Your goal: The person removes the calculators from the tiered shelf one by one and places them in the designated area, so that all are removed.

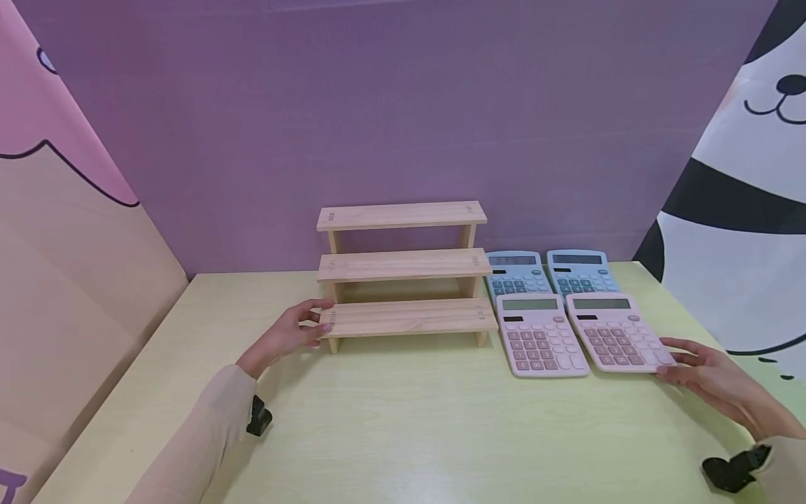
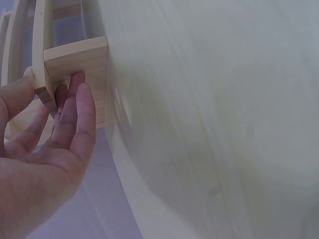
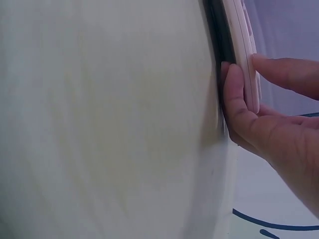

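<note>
A three-step wooden shelf stand point(image 1: 409, 318) stands near the back of the table. My left hand point(image 1: 296, 327) grips the left end of its lowest step; in the left wrist view the thumb is on top of the board point(image 2: 41, 50) and the other fingers reach underneath. On the right, my right hand point(image 1: 711, 374) pinches the lower right corner of a pink calculator point(image 1: 620, 336). The right wrist view shows the thumb on the calculator's point(image 3: 244, 59) upper face and fingers below it. Another pink calculator point(image 1: 541, 339) lies just left of it, beside the stand.
Two blue calculators point(image 1: 516, 271) point(image 1: 582, 271) lie behind the pink ones, partly covered by them. A purple backdrop point(image 1: 403, 105) rises behind the table point(image 1: 403, 420). Printed panels flank it, pink and beige point(image 1: 69, 280) at left, a panda design point(image 1: 737, 196) at right.
</note>
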